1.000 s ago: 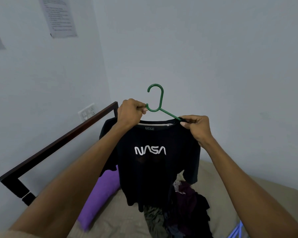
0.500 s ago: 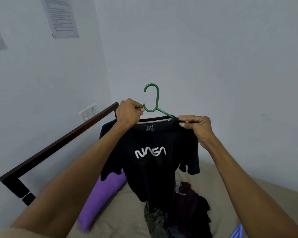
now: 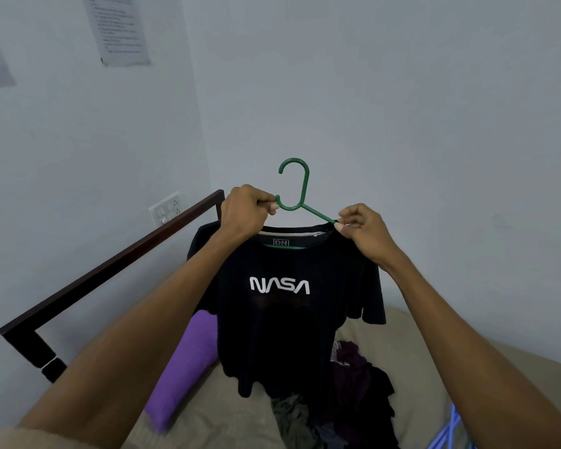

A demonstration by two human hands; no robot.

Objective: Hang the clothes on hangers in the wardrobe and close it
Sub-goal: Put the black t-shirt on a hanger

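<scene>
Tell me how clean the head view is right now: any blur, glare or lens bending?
Head view: soft, even light with no glare; the NASA t-shirt and green hanger read sharp; the purple pillow smears at its near end; wide-angle bending curves the headboard rail and stretches both forearms toward the corners.

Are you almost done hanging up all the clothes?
Not nearly. The black NASA T-shirt is nearly on the green hanger: the left hand grips the hanger and collar, while the right hand pinches the collar at the hanger's arm. A pile of clothes waits on the bed. No wardrobe is in view, so hanging and closing remain.
</scene>
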